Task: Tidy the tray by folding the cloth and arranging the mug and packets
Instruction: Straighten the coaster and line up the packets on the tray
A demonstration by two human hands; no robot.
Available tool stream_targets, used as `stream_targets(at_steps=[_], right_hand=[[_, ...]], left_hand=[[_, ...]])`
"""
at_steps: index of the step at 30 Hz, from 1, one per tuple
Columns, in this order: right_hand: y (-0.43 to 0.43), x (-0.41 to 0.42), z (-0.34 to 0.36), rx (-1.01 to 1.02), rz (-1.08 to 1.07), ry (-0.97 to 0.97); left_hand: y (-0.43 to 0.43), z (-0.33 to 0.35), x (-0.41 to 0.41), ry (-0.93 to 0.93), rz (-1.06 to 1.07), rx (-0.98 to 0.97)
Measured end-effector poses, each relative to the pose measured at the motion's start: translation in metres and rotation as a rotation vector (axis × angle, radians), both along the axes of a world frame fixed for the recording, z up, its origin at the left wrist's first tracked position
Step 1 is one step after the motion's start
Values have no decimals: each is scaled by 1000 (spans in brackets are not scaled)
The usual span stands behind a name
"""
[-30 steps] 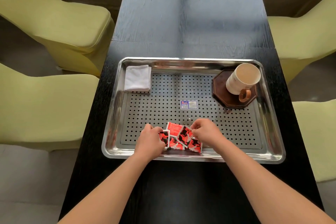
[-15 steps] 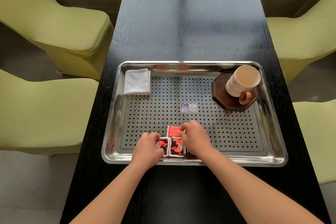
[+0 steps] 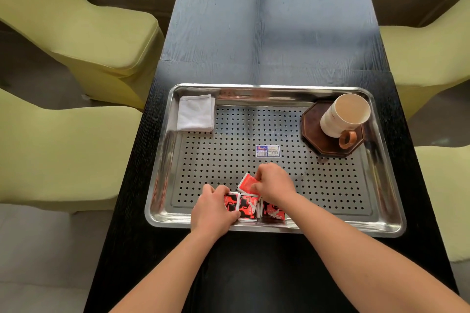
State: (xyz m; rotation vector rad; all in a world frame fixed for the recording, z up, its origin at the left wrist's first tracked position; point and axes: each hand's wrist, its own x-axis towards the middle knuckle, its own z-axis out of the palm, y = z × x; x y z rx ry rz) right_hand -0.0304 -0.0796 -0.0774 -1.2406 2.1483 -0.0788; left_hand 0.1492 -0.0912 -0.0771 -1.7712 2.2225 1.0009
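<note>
Pinching glossy red packet [image 3: 247, 184]: right grip [image 3: 276, 184] | left grip [image 3: 213, 208] seemingly holds square packets [image 3: 248, 207]

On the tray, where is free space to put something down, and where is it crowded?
Free: the tray floor between folded cloth and coaster under mug, around the sticker, and right of the right hand. Crowded: near rim, where it and the left hand hold red packets.

Open middle, crowded corners
The tray [image 3: 162, 160] leaves its perforated middle free for my reach; the cloth [image 3: 195, 113] fills its far left corner, the mug [image 3: 343, 114] on its coaster [image 3: 315, 132] the far right, the packets [image 3: 248, 207] crowd the near rim. The table [image 3: 274, 20] beyond lies open, chairs [image 3: 101, 40] close on both sides.
</note>
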Motion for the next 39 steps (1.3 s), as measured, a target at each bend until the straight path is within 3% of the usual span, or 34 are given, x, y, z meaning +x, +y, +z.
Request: stream_targets(at_steps=[7, 10, 19, 22, 27, 35, 39], right_hand=[[25, -23, 11, -105, -448, -327], [41, -17, 13, -82, -490, -428], [54, -11, 15, -155, -532, -339], [56, -11, 20, -272, -439, -232], [62, 13, 17, -398, 4, -104], [57, 36, 3, -516, 19, -232], [53, 45, 0, -411, 139, -269]], left_hand=[[2, 0, 2, 35, 3, -5], [1, -1, 4, 74, 24, 28], [-3, 3, 8, 142, 61, 92], [-3, 3, 9, 165, 85, 118], [-7, 5, 12, 231, 165, 163], [-13, 10, 13, 295, 289, 252], [-15, 11, 16, 295, 304, 267]])
